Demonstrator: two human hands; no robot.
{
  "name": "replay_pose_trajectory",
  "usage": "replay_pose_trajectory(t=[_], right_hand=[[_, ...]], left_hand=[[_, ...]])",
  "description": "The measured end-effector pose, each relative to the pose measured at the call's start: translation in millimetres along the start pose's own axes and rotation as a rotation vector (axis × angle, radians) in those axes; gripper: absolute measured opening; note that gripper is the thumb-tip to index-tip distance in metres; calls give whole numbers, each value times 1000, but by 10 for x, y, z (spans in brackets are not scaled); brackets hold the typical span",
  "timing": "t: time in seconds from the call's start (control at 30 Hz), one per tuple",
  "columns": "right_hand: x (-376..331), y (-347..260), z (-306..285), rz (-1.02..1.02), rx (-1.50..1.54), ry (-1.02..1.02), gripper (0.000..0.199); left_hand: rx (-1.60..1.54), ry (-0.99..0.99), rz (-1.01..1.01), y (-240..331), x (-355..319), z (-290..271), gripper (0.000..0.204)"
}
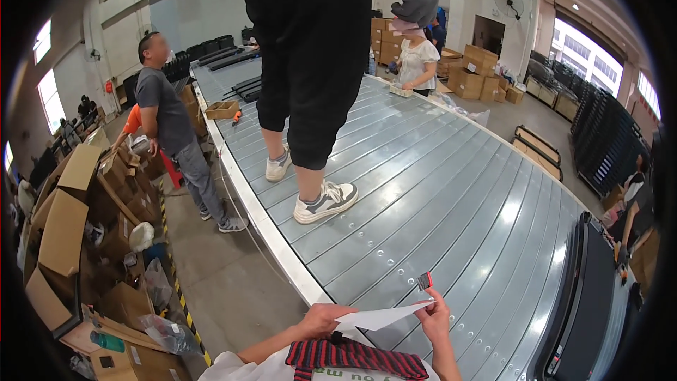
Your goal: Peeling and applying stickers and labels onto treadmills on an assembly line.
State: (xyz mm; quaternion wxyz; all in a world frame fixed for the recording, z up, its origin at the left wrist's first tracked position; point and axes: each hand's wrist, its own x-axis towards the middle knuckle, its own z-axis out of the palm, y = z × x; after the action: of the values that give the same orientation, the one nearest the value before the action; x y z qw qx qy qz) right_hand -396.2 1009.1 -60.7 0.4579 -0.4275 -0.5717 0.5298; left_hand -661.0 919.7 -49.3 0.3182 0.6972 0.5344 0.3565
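A white sheet of paper [384, 317] is stretched between my two hands, seen almost edge-on. Its left end is pinched in my left hand [321, 320], fingers closed. My right hand [435, 316] grips the other end between thumb and fingers. Just beyond the right fingertips shows a small black label-like piece with a red edge [424, 281]; whether I hold it or it lies on the surface, I cannot tell. Below the paper, a red-and-black striped cloth [352, 358] lies across my white shirt. Both hands are over the near end of a long slatted grey metal surface [416, 204].
A person in black trousers [310, 49] stands on the metal surface ahead. Another person [173, 113] stands by its left edge. At right lies a long black panel [596, 310]. Open cardboard boxes [67, 229] line the left. Black bars [247, 88] and a shallow tray [222, 109] lie farther off.
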Motion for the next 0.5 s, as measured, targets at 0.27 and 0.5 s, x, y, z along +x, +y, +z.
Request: replay_pose_trajectory(t=[0.27,0.5], right_hand=[[-36,-5,91,-18,54,130,43],[72,-134,488,-20,20,201,41]], left_hand=[[21,-30,149,-451,205,-123,35],[33,-97,166,-660,265,-542,34]])
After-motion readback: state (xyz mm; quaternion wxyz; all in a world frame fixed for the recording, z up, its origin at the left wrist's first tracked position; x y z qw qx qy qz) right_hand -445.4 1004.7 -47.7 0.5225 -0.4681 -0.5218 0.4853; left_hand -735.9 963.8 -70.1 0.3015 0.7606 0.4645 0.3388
